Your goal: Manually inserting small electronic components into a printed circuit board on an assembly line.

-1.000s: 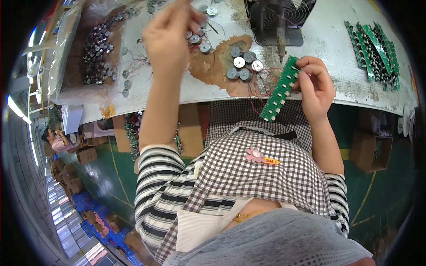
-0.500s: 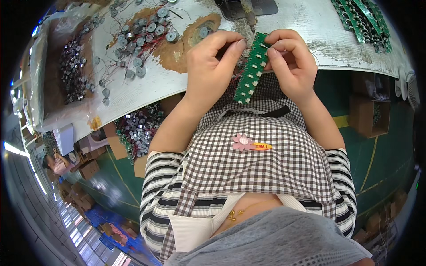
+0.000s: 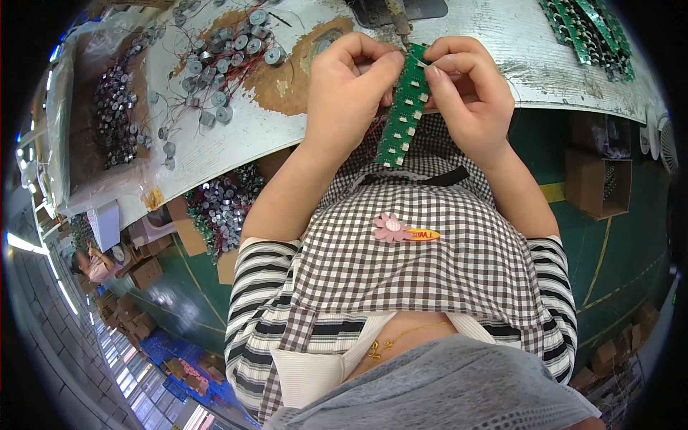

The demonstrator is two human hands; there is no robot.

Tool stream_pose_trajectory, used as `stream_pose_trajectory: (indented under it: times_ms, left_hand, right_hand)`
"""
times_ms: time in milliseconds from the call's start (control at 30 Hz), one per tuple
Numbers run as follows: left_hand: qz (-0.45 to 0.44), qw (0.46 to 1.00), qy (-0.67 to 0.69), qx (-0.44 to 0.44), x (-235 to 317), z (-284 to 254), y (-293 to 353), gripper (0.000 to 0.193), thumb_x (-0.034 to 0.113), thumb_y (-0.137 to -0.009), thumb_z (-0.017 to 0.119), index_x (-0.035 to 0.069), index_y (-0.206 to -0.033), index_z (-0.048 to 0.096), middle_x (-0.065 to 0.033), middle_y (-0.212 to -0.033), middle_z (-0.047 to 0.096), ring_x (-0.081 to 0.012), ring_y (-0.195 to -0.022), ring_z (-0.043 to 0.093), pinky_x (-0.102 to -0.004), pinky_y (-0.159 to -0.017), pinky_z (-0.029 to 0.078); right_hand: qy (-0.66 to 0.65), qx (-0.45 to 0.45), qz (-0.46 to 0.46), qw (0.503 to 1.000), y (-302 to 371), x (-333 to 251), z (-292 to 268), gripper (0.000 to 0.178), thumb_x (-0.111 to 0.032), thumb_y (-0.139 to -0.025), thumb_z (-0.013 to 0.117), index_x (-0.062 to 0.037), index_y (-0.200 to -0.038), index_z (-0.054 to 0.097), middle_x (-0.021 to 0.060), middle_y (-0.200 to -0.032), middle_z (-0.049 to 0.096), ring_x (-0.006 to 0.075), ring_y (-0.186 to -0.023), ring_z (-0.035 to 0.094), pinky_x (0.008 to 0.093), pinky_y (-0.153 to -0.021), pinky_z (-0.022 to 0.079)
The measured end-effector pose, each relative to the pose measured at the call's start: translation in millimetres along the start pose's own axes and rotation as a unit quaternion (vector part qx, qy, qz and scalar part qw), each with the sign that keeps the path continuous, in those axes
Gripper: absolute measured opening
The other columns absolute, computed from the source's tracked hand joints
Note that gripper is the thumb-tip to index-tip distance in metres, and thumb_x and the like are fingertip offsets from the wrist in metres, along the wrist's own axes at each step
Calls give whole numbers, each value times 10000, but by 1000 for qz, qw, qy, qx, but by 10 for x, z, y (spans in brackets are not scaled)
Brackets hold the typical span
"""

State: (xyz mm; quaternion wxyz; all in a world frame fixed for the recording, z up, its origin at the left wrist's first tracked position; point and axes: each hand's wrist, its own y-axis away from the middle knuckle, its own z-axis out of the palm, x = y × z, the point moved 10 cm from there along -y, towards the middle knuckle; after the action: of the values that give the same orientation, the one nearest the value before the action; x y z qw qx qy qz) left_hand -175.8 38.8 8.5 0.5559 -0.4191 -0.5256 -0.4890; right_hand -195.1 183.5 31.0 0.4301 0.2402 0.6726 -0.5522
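Worker's 2 hands at the front edge of the bench point(image 3: 236, 129). The green circuit strip point(image 3: 405, 111) is held in the air between them, just above the checked apron point(image 3: 430, 244) and clear of the bench top. Its long axis runs steeply, from the upper end by the fingertips down and slightly toward the worker's left. The left hand point(image 3: 351, 93) closes thumb and curled fingers on the strip's left edge near the top; the right hand point(image 3: 466, 89) pinches the upper right edge, index and thumb pressed together on it. Whether a small part sits under those fingertips cannot be told. Both hands touch the strip; neither is nearer. Round metal parts with red wires point(image 3: 229, 57) lie well apart on the left, and a stack of green strips point(image 3: 591, 32) lies at far right.
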Motion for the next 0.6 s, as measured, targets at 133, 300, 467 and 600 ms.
stream_pose_trajectory:
  times_ms: [133,300,467,600]
  left_hand:
    - [31,999,6,14,112,-8,-21,104,72,-829,640,-21,-829,594,-14,-652,591,-42,-514,515,-184,-453,386]
    - [21,999,-26,23,40,-26,38,110,71,-827,643,-28,-821,593,-25,-669,608,-35,-524,524,-180,-457,396]
    - [2,1000,-25,17,-30,-34,72,109,69,-823,646,-31,-829,604,-25,-690,618,-36,-563,538,-186,-489,415]
    - [54,995,-89,2,86,-11,52,117,81,-809,657,-29,-826,620,-19,-700,621,-46,-622,546,-200,-549,433]
  right_hand:
    - [8,-24,-35,999,-61,-110,37,74,67,-867,564,52,-937,541,113,-1064,560,64,-760,576,178,-607,510]
    - [10,2,-12,1000,22,-56,24,64,42,-821,616,31,-855,562,100,-988,594,83,-679,612,194,-567,531]
    - [-6,10,17,1000,75,18,7,65,37,-829,615,30,-867,563,102,-986,597,85,-686,615,197,-567,532]
    - [8,12,14,1000,61,1,8,66,35,-831,617,28,-869,563,101,-979,600,85,-673,613,195,-564,530]
